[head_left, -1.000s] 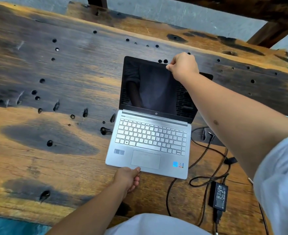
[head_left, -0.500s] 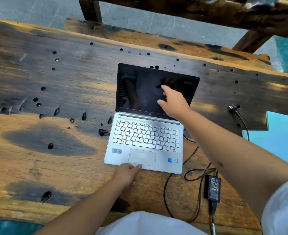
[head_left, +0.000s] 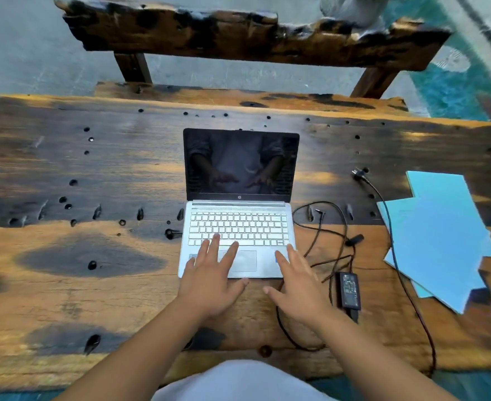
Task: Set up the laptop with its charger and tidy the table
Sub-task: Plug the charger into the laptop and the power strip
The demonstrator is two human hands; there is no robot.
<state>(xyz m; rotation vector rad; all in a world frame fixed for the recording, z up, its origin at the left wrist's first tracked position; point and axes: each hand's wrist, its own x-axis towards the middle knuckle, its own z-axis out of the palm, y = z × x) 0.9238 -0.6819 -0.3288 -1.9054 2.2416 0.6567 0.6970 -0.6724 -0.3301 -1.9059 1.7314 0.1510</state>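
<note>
Off the screen now, right hand (head_left: 299, 287)

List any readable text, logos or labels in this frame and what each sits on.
"hp": round logo on the bezel below the dark screen of the open silver laptop.
Key legends on the white keyboard: too small to read.
Label on the black rectangular charger brick: print blurred, unreadable.
Sticker on the palm rest by the left hand: unreadable.
Blue sticker by the right hand: mostly covered, unreadable.
Light blue paper sheets: no text visible.

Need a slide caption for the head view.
Both hands, left hand and right hand, spread over the open laptop; charger lies unplugged beside it.
</note>
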